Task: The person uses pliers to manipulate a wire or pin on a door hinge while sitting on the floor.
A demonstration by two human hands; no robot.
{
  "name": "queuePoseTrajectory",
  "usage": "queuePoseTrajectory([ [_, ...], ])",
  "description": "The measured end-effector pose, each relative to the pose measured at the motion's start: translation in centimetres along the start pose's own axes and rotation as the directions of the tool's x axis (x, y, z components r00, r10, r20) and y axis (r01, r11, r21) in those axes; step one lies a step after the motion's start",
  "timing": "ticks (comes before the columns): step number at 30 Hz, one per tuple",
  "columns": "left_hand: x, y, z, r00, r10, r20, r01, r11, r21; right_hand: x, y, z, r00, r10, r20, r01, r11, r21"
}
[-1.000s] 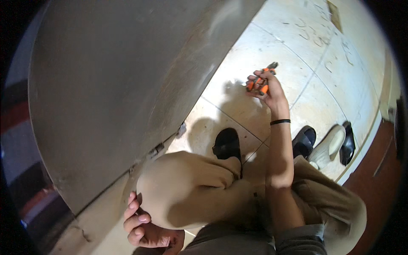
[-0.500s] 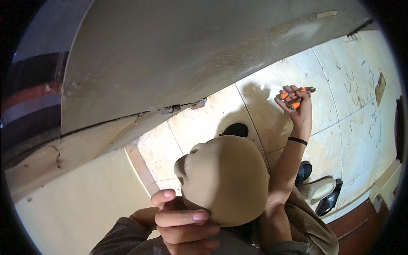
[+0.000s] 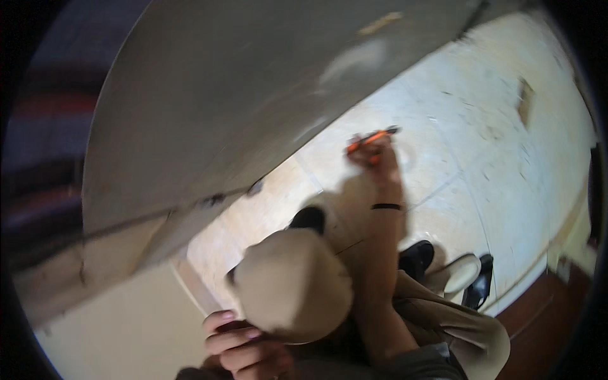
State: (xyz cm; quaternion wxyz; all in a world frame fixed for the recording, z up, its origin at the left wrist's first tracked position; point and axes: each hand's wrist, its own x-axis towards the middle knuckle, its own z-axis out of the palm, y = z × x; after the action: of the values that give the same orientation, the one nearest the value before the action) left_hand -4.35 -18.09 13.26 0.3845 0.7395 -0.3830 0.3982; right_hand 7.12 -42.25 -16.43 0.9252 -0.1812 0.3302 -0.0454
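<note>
My right arm, with a black band at the wrist, reaches out over the tiled floor. My right hand is closed round orange-handled pliers, whose dark jaws point to the right; motion smears both. Low at the left, my left hand has its fingers curled in beside my tan-trousered knee. Whatever is inside those fingers, if anything, is hidden.
A large grey panel slants across the upper left, above the pale tiled floor. Black shoes show by my knees, with a pale shoe beside them. A brownish scrap lies far right.
The view has shifted, and the picture is now blurred. My right hand with the pliers appears further left, nearer the grey panel. My left hand sits lower in the picture, still curled.
</note>
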Motion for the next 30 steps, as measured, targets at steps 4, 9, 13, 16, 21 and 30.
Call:
queuePoseTrajectory([
  [4, 0.4, -3.7, 0.6, 0.998, 0.036, 0.047, -0.034, 0.999, -0.035, 0.5, -2.4, 0.9, 0.984, -0.049, -0.169, 0.036, 0.996, -0.083],
  [9, 1.0, -6.5, -1.9, 0.961, -0.048, 0.274, 0.102, 0.977, -0.186, 0.7, -14.6, 5.7, 0.986, -0.010, -0.164, -0.141, 0.468, -0.872],
  [13, 2.5, -8.1, -1.2, 0.893, -0.208, 0.399, 0.326, 0.910, -0.256, 1.0, -22.1, 6.6, 0.998, 0.051, -0.032, 0.015, -0.723, -0.691],
  [16, 2.9, -8.4, -0.8, 0.809, -0.265, 0.525, 0.371, 0.922, -0.107, -7.5, -28.6, 6.8, 0.913, 0.134, -0.386, -0.032, -0.918, -0.394],
  [21, 4.2, -11.2, 0.1, 0.759, -0.210, 0.616, 0.287, 0.958, -0.027, -12.0, -29.6, 6.6, 0.831, -0.125, -0.542, -0.489, -0.626, -0.607],
  [30, 3.9, -9.7, 4.0, 0.904, -0.293, 0.313, 0.282, 0.956, 0.080, -13.5, -26.8, -12.7, 0.867, -0.251, -0.431, -0.449, -0.015, -0.893],
])
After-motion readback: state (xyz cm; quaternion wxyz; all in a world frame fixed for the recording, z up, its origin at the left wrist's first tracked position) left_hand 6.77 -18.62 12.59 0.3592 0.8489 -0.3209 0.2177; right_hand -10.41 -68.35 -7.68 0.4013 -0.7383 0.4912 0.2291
